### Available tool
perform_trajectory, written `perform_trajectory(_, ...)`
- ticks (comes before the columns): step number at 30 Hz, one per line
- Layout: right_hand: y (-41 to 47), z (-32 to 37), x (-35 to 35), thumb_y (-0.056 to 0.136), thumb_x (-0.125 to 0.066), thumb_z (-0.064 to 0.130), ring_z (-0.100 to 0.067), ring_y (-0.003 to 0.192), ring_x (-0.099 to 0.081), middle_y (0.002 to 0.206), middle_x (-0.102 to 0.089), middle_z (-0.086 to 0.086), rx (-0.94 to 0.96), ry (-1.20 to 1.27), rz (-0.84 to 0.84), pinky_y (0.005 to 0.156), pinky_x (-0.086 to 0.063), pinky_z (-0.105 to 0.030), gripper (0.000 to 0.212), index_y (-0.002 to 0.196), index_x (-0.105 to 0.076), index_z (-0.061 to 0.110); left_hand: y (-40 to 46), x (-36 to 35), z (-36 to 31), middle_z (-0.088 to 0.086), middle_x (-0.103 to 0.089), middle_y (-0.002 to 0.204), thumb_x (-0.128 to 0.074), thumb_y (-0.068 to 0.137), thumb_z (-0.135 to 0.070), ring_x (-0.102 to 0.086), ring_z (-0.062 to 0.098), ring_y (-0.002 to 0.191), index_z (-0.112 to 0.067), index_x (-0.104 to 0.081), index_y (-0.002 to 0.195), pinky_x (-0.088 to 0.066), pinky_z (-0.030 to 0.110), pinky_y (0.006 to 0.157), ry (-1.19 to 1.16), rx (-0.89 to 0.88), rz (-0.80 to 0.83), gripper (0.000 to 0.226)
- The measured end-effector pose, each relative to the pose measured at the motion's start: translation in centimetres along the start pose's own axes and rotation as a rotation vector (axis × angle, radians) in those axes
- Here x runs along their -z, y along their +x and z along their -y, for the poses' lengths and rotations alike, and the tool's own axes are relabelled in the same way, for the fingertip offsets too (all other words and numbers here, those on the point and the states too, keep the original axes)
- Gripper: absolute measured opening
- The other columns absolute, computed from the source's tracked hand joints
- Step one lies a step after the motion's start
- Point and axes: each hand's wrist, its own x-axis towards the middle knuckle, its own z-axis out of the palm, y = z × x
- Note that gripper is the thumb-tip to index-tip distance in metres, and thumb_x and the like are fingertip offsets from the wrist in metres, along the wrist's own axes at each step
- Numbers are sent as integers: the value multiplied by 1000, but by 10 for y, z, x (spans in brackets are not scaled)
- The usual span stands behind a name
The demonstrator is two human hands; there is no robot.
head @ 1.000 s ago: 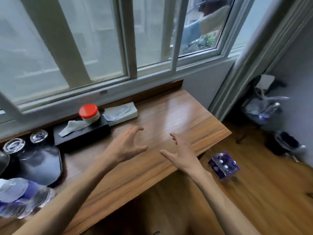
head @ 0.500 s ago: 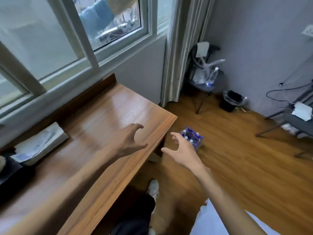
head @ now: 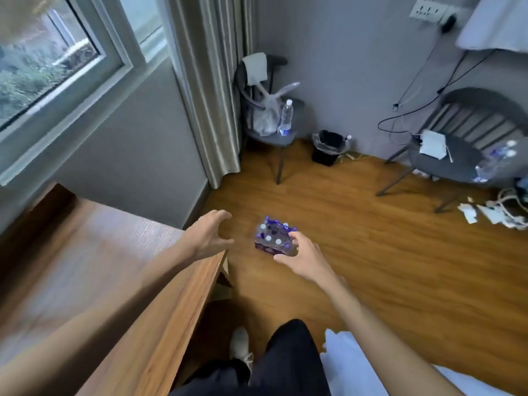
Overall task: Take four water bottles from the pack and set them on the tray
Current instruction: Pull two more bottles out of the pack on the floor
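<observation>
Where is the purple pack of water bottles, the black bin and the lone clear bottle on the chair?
purple pack of water bottles [head: 270, 237], head view, white caps.
black bin [head: 327, 148], head view, front wall.
lone clear bottle [head: 286, 118], head view, body.

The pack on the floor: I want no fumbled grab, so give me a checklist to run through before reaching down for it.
1. Pack in view, on the floor past the table corner: ok.
2. Left hand empty and open: ok.
3. Right hand empty and open: ok.
4. Hands touching the pack: cannot tell; the right overlaps it in the view.
5. Four bottles left in the pack: ok, several white caps show.
6. Tray in view: not ok, out of frame.
</observation>
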Motion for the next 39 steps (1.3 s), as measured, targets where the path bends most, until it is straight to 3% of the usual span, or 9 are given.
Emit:
perform_trajectory(4, 59, -20, 25, 84, -75, 35, -20, 136, -41, 148, -47, -3, -53, 22, 43, 102, -36, -30, 75, 147, -39, 15, 71, -10, -20, 10, -49, 148, -75, 84, -34, -47, 25, 136, -10, -45, 145, -39, 32, 109, 24, 32, 110, 71)
perform_trajectory(11, 199, -67, 65, 82, -75, 37, -22, 135, -44, 150, -45, -4, -150, 76, 142, 103, -39, -33, 79, 148, -39, 15, 211, -47, -40, 12, -57, 141, -78, 80, -28, -54, 26, 130, -8, -52, 140, -42, 33, 108, -55, 185, 122, 69)
perform_trajectory(16, 290, -105, 63, 82, -76, 34, -23, 131, -49, 145, -50, -5, -258, 99, 172, 103, -41, -32, 73, 144, -45, 13, 292, -94, -39, 16, -51, 146, -77, 83, -24, -50, 29, 134, -4, -46, 144, -39, 30, 105, -113, 304, 204, 71)
perform_trajectory(19, 340, -133, 48, 84, -76, 34, -25, 132, -51, 146, -51, -8, -337, 61, 276, 106, -43, -35, 74, 146, -43, 12, 335, -129, -29, 17, -51, 146, -76, 83, -22, -49, 30, 134, -2, -45, 143, -38, 31, 106, -120, 358, 213, 70)
perform_trajectory(23, 410, -183, 14, 87, -73, 32, -27, 134, -48, 146, -50, -9, -391, -3, 373, 104, -40, -33, 71, 148, -41, 11, 397, -192, 1, 17, -52, 145, -75, 82, -24, -54, 34, 126, -7, -46, 144, -41, 36, 105, -99, 380, 299, 70)
perform_trajectory(26, 463, -221, -29, 86, -74, 32, -29, 134, -48, 145, -52, -10, -409, -43, 393, 104, -41, -35, 70, 145, -44, 11, 440, -252, 37, 17, -52, 144, -74, 82, -26, -50, 34, 131, -12, -43, 148, -41, 41, 110, -41, 383, 381, 74)
perform_trajectory(32, 573, -296, -125, 82, -73, 34, -31, 114, -62, 122, -67, -7, -390, -82, 380, 86, -50, -33, 48, 124, -59, 18, 518, -385, 119, 16, -57, 138, -73, 79, -29, -56, 35, 123, -14, -48, 142, -48, 44, 100, -12, 402, 442, 69)
perform_trajectory(36, 629, -333, -180, 83, -75, 36, -32, 114, -63, 126, -66, -11, -330, -89, 364, 85, -49, -34, 56, 131, -57, 16, 559, -457, 162, 13, -57, 137, -70, 83, -32, -56, 36, 122, -13, -47, 139, -48, 44, 97, 27, 444, 451, 64)
perform_trajectory(39, 658, -357, -220, 80, -77, 38, -33, 116, -62, 126, -66, -12, -302, -123, 361, 88, -49, -35, 57, 129, -58, 16, 587, -501, 185, 14, -53, 142, -72, 82, -35, -53, 36, 127, -11, -41, 144, -46, 44, 98, 38, 464, 436, 73)
